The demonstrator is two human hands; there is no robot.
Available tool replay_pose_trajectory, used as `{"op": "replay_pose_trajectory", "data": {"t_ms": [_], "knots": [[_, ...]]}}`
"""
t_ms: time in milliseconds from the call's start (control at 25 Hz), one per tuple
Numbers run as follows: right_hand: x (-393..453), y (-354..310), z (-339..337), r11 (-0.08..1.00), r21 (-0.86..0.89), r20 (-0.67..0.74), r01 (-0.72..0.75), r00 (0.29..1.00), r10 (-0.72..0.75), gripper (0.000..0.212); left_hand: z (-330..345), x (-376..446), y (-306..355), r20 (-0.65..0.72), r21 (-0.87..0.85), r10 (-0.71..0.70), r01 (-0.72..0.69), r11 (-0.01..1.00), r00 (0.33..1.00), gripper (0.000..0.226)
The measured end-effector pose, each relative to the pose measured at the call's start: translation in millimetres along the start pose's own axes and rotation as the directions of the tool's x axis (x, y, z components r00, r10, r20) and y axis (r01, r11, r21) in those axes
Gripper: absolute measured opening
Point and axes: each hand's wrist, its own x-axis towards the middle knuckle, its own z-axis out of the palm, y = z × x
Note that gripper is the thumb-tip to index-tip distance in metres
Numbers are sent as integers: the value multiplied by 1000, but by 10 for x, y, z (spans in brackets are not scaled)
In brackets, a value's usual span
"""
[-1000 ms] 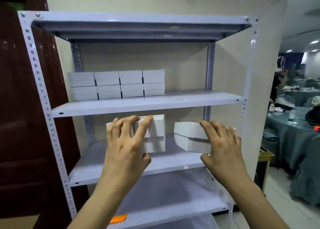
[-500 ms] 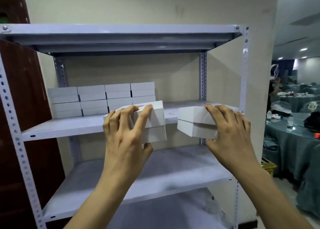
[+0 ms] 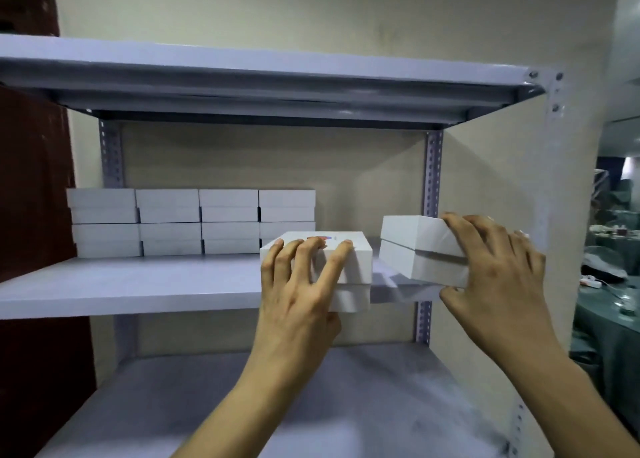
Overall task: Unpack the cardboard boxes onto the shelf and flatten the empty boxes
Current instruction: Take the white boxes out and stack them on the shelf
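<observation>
L hand point(image 3: 298, 298) & R hand point(image 3: 498, 270) each gripping 2 stacked white boxes at shelf point(image 3: 138, 284) edge

The near face of the left-hand pair of white boxes point(image 3: 349, 270) is largely covered by the left hand point(image 3: 298, 294); the red mark on its top is partly hidden under the fingers point(image 3: 308, 249). The right end of the right-hand pair of white boxes point(image 3: 420, 249) is concealed by the right hand point(image 3: 498, 277). The lower right box of the stacked row point(image 3: 190, 222) is screened. The shelf point(image 3: 138, 284) is cut off at the left edge. The background tables point(image 3: 613, 284) are blurred.
</observation>
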Motion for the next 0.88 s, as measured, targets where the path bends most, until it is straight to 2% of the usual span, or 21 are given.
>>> {"op": "replay_pose_trajectory", "data": {"t_ms": [240, 560, 720, 800, 880], "knots": [[384, 107, 357, 1000, -11, -25, 26, 999, -26, 97, 474, 154, 52, 20, -23, 6, -5, 1000, 1000, 101], [786, 259, 474, 997, -50, -69, 53, 996, -57, 95, 896, 291, 222, 8, -36, 38, -38, 999, 999, 107], [1011, 270, 527, 994, -54, -71, 95, 993, -99, 95, 1075, 400, 257, 106, -40, 48, -44, 998, 993, 107], [1101, 250, 576, 990, -41, -70, 138, 988, -141, 94, 1152, 426, 249, 122, -104, 45, -33, 994, 991, 102], [1182, 227, 635, 981, -27, -56, 193, 979, -194, 95, 1180, 453, 240, 97, -260, -22, 47, 964, 995, 92]]}}
